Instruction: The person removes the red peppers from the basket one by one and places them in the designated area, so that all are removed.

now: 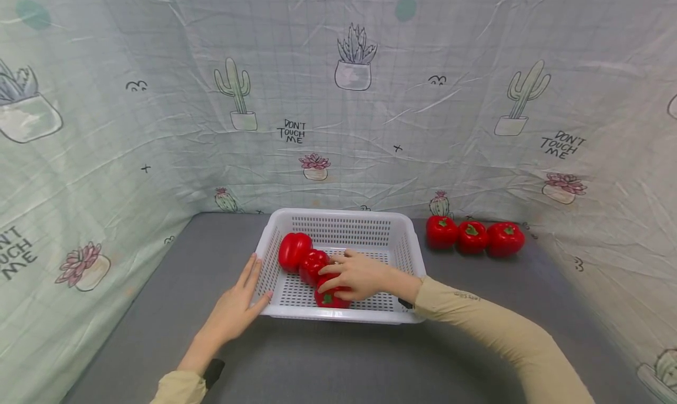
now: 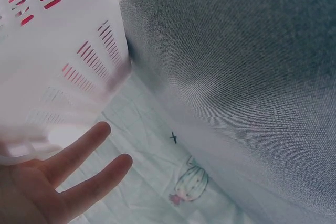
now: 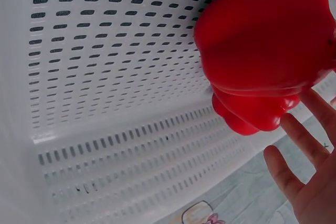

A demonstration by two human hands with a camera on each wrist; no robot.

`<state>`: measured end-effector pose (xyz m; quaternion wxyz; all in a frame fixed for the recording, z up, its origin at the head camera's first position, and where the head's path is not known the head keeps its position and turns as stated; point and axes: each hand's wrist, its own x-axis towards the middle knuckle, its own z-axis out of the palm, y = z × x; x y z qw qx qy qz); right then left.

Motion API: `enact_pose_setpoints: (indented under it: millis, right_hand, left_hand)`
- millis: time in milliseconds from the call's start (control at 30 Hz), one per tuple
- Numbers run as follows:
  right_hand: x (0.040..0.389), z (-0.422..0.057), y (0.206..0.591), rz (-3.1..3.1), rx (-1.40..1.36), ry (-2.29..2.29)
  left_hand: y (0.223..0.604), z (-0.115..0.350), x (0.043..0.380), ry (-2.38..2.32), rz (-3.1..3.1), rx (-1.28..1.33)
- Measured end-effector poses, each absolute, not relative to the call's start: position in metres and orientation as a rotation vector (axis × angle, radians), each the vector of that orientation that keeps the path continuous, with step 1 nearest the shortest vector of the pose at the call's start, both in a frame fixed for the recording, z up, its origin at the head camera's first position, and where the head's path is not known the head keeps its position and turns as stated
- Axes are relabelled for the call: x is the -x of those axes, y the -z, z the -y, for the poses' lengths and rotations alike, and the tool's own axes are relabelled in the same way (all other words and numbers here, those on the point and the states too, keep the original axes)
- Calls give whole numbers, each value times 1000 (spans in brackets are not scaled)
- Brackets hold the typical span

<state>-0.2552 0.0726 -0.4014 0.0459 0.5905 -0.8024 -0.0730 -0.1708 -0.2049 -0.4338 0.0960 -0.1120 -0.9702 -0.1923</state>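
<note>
A glossy red bell pepper (image 1: 328, 300) sits near the front wall inside a white perforated plastic basket (image 1: 338, 314). The right hand (image 1: 362, 276) lies over it, fingers spread and slightly bent; whether they pinch it I cannot tell. Two more red peppers (image 1: 295, 251) lie behind it to the left. The left hand (image 1: 233, 310), fingers spread, touches the basket's left side. Three red peppers (image 1: 472, 237) stand in a row on the grey bench (image 1: 317, 363).

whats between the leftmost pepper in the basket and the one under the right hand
Another red pepper, as the head view shows.
</note>
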Motion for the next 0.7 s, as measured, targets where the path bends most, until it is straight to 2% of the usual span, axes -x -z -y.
enact_pose_setpoints:
  millis: [700]
  right_hand:
    - [257,-73,406,2562,-1712,363]
  left_hand:
    - [437,205,171,570,2879,320]
